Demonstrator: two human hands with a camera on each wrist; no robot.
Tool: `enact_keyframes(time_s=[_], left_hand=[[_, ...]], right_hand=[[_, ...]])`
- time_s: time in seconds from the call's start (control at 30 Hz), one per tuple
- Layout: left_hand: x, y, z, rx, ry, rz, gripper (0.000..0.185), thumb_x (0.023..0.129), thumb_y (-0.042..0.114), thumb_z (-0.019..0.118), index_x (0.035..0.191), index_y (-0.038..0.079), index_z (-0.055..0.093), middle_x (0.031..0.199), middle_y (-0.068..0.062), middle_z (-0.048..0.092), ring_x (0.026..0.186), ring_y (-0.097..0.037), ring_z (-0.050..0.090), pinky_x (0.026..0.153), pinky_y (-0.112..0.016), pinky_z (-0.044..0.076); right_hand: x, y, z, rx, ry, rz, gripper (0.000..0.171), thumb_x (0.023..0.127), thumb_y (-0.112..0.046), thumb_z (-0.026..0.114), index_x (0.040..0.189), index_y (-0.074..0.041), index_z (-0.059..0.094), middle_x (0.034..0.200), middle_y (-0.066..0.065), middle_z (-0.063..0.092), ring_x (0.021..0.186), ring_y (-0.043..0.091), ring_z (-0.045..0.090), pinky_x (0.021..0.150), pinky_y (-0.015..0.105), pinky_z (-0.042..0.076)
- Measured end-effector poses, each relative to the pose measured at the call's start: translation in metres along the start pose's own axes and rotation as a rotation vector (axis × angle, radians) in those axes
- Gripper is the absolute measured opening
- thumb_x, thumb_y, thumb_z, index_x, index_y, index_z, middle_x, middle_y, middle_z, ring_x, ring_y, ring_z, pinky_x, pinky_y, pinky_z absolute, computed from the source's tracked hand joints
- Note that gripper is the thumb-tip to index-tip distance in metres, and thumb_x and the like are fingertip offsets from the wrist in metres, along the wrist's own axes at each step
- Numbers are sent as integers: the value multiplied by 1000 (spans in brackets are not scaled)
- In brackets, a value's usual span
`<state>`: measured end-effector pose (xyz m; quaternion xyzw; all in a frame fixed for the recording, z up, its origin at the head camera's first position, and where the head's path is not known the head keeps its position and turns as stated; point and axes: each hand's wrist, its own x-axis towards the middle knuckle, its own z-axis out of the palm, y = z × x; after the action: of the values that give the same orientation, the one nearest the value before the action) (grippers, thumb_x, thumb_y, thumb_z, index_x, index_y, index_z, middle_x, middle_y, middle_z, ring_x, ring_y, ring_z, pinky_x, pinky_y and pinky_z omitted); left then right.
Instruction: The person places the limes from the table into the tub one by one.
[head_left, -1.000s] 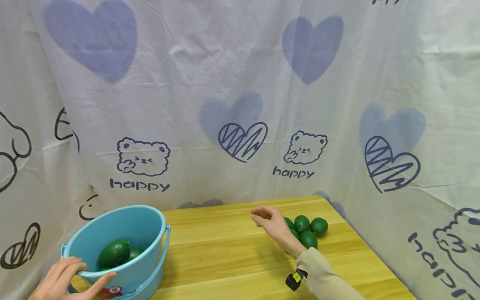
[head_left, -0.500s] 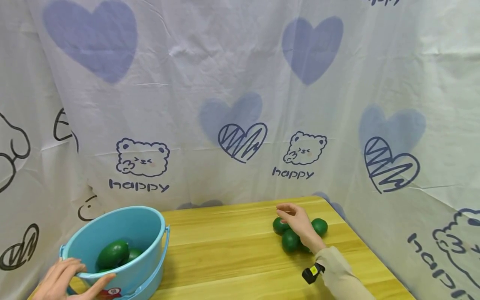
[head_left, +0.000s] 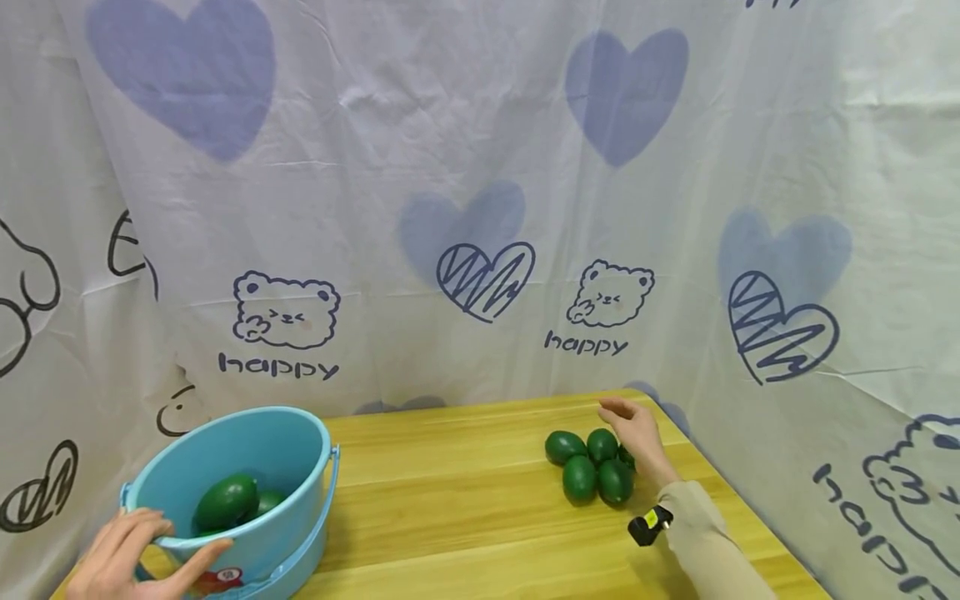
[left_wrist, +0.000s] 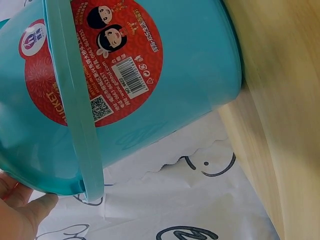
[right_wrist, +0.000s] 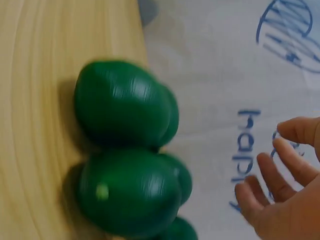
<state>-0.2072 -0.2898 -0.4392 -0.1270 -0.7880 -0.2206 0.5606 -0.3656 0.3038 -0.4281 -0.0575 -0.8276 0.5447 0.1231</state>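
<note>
My left hand [head_left: 123, 554] grips the near rim of a light blue bucket [head_left: 296, 521], fingers over the edge and thumb along the outside. The left wrist view shows the fingertips at the bucket's rim, beside its hinged handle [left_wrist: 75, 100]. Inside the bucket lie several glossy dark green oval fruits [head_left: 227, 500]. On the table's right side, more of these fruits [head_left: 580, 479] sit in a tight cluster. My right hand [head_left: 637, 433] is over the cluster's right end, partly hiding a fruit there. In the right wrist view its fingers are loosely bent, apart from the fruits, holding nothing.
The wooden table [head_left: 442, 500] extends between bucket and fruits, its right edge running just past the right hand. A white cloth [head_left: 480, 125] printed with hearts and bears hangs behind and at both sides. A black device [head_left: 649, 525] is strapped on the right wrist.
My right hand has moved right, from left of the fruit cluster across to its right end, uncovering the left fruits. The left hand and the bucket have stayed put.
</note>
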Motion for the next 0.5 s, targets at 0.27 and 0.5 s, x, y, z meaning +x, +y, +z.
enact_keyframes(time_s=[0.27, 0.5], left_hand=[[1, 3, -3, 8, -23, -60, 72, 43, 49, 95, 78, -4, 63, 81, -20, 60, 84, -20, 47, 92, -2, 22], [0, 4, -9, 37, -106, -7, 75, 48, 60, 90, 83, -1, 65, 82, -17, 61, 86, -34, 50, 100, -5, 18]], right_hand=[[18, 23, -20, -174, 10, 45, 42, 96, -18, 57, 134, 1, 55, 137, 26, 53, 123, 44, 50, 103, 54, 42], [29, 40, -31, -303, -71, -8, 45, 92, -13, 61, 131, 8, 54, 136, 31, 51, 126, 49, 47, 105, 56, 40]])
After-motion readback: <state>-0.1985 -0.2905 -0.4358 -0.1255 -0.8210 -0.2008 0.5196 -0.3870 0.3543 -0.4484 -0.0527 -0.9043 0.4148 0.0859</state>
